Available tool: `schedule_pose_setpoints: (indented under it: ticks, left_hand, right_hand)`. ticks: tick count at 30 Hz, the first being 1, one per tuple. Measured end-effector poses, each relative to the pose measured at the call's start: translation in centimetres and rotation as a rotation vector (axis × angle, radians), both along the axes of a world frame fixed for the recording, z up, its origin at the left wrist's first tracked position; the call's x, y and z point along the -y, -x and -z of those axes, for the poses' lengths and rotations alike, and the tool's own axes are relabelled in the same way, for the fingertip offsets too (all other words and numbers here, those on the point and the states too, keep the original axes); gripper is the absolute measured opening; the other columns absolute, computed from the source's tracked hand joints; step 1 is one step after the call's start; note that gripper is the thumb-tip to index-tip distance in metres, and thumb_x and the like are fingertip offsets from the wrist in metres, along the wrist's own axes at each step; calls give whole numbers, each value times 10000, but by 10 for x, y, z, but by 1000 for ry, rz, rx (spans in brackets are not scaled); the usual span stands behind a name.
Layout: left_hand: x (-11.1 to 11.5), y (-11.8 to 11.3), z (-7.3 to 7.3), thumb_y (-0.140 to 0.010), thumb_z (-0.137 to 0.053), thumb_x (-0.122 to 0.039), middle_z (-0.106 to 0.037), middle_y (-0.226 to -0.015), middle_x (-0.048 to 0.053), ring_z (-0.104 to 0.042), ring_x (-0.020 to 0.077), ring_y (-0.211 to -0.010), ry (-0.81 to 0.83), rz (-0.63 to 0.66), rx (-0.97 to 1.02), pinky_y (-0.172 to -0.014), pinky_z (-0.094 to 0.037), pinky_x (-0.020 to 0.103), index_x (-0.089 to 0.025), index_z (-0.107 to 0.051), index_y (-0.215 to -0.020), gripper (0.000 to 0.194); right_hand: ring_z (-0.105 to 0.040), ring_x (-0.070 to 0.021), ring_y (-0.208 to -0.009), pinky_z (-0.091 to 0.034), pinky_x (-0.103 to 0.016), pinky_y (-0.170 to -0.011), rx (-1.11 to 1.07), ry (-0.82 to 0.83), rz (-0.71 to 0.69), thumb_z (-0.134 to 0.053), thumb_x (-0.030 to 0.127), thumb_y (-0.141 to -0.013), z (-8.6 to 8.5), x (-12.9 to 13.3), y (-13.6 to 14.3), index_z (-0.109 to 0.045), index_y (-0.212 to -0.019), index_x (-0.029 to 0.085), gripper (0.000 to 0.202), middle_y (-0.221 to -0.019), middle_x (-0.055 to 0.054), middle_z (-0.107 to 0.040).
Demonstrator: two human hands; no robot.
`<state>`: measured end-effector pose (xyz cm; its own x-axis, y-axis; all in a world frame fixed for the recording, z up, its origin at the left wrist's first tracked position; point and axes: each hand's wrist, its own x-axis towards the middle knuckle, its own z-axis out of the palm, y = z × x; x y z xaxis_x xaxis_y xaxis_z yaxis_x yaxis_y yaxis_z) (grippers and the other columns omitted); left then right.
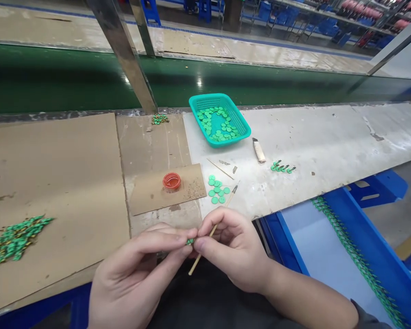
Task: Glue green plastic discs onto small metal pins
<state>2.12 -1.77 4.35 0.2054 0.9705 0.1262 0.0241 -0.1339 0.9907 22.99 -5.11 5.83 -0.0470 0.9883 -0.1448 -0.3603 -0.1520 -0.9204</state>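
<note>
My left hand point(140, 265) pinches a small green piece point(189, 241) between thumb and fingertips; its exact kind is too small to make out. Against it come the fingertips of my right hand point(231, 249), which also grips a thin wooden stick point(196, 264) with a dark, narrow tip pointing away from me. Just beyond the hands lie several flat green discs point(218, 192). Left of them, a small red cup point(171, 181) of liquid stands on a cardboard piece point(150, 201).
A turquoise basket point(220, 144) holds more green discs. Near it lie a pale-handled tool point(259, 151) and a group of green pieces point(282, 167). A green pile point(17, 237) rests on cardboard at left. At right, a blue tray point(366, 233) holds a long row of green pieces.
</note>
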Motion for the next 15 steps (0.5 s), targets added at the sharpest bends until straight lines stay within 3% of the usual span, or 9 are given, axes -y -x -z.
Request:
schedule_pose_setpoints:
  ticks: [4, 7, 10, 12, 13, 15]
  left_hand:
    - [-3, -2, -2, -970, -1007, -550, -887, -1025, 21, -873, 212, -851, 64, 19, -17, -719, -773, 247, -402, -943, -1035, 174]
    - [-7, 4, 6, -961, -1000, -590, -878, -1016, 47, -865, 213, -835, 81, 48, -58, -699, -754, 226, -370, -952, -984, 227]
    - [-10, 20, 21, -944, -1018, -542, -859, -1030, 57, -873, 233, -972, 100, -6, -52, -832, -771, 235, -320, -932, -973, 240]
    - [-12, 31, 29, -914, -1045, -523, -849, -1053, 49, -859, 232, -1005, 135, -64, -46, -866, -767, 238, -290, -908, -977, 277]
    - [-14, 36, 32, -903, -1053, -522, -848, -1073, 41, -850, 224, -990, 158, -86, -59, -844, -760, 233, -283, -899, -984, 296]
    - [-18, 43, 32, -887, -1055, -556, -848, -1082, 34, -832, 215, -921, 166, -143, -113, -760, -748, 240, -269, -886, -983, 346]
  right_hand:
    - [-844, -164, -772, -730, -287, -757, -83, 66, -23, -1092, 495, -870, -1, -1, 4, -701, -934, 252, 465, -868, 16, -813]
    - [-865, -164, -787, -741, -291, -792, -94, 23, -56, -1046, 508, -946, 4, -1, 2, -727, -1006, 257, 410, -889, 9, -833]
    - [-941, -245, -1018, -782, -407, -1018, -40, -203, -110, -1120, 531, -855, 10, 0, -9, -694, -1197, 288, 597, -1058, -35, -904]
    - [-942, -291, -1150, -772, -457, -1091, 79, -405, -74, -1172, 459, -790, 13, -1, -22, -614, -1141, 314, 675, -1118, -50, -927]
    - [-943, -282, -1107, -779, -429, -1034, 182, -486, -17, -1150, 413, -836, 14, -2, -29, -573, -1049, 317, 622, -1067, -35, -924]
    - [-897, -217, -861, -741, -337, -817, 446, -553, 161, -924, 403, -1092, 16, -5, -43, -524, -885, 297, 463, -878, -3, -865]
